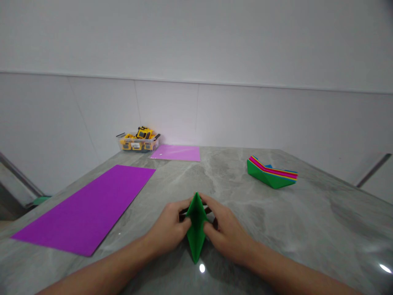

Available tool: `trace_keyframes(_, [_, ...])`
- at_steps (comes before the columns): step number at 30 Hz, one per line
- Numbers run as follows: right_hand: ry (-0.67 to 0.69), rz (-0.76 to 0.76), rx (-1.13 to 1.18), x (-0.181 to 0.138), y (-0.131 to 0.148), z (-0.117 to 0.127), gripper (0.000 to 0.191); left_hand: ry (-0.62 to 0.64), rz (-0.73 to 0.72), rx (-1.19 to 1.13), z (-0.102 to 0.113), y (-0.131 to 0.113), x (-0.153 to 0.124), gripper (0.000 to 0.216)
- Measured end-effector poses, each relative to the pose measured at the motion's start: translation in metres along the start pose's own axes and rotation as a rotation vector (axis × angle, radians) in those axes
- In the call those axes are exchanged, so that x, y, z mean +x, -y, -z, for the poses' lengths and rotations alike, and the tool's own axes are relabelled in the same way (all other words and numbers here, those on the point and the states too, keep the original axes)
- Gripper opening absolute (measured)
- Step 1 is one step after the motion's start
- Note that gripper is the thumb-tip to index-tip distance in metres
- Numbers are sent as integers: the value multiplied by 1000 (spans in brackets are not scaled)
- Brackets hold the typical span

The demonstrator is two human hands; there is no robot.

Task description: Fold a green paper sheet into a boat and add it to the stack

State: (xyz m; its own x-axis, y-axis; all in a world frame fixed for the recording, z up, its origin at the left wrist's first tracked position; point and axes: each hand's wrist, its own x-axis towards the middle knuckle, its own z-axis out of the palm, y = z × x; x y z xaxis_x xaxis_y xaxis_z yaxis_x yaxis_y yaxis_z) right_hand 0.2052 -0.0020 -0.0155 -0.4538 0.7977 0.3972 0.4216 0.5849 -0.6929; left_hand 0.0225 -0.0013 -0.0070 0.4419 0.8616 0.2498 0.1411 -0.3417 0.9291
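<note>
1. Pinching the green paper (195,231) from both sides, the left hand (168,229) and the right hand (227,231) meet at the near middle of the table (322,213).
2. The green paper is folded into a narrow shape with two points. One tip points away from the person and rises between the fingertips. The other points back toward the person and pokes out below both hands.
3. The left hand's fingers are bent inward and closed against the paper's left side, with the fingertips reaching up toward the far tip. The hand holds nothing else.
4. The right hand mirrors it. Its fingers are curled and shut on the paper's right side, its fingertips close to those of the left hand near the far tip.
5. A dark gap shows between the paper and each palm, so the grip sits mostly in the fingertips. Whether the paper's underside rests on the table cannot be told.
6. A purple sheet (89,205) lies flat on the left part of the table, well apart from the left hand.
7. A pale sheet (176,153) lies flat at the far edge, by the wall (245,114). Just left of it stands a clear box (138,143) of yellow toys (144,133).
8. A nested stack of folded boats (272,175) sits to the far right of the hands, well apart from them. The outermost is green, and pink, yellow and blue edges show along the top.
</note>
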Motion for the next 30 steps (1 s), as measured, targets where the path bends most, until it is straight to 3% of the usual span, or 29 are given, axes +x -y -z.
trace_keyframes(16, [33, 4, -7, 3, 6, 3, 64, 7, 41, 6, 1, -3, 3, 38])
trace_keyframes(21, [-33, -28, -38, 0, 3, 0, 59, -24, 18, 71, 0, -3, -1, 42])
trace_keyframes(25, [-105, 39, -31, -3, -6, -3, 70, -38, -21, 123, -1, -5, -2, 43])
trace_keyframes(30, [-101, 98, -46, -3, -6, -1, 73, -90, -71, 166, -2, -2, -5, 48])
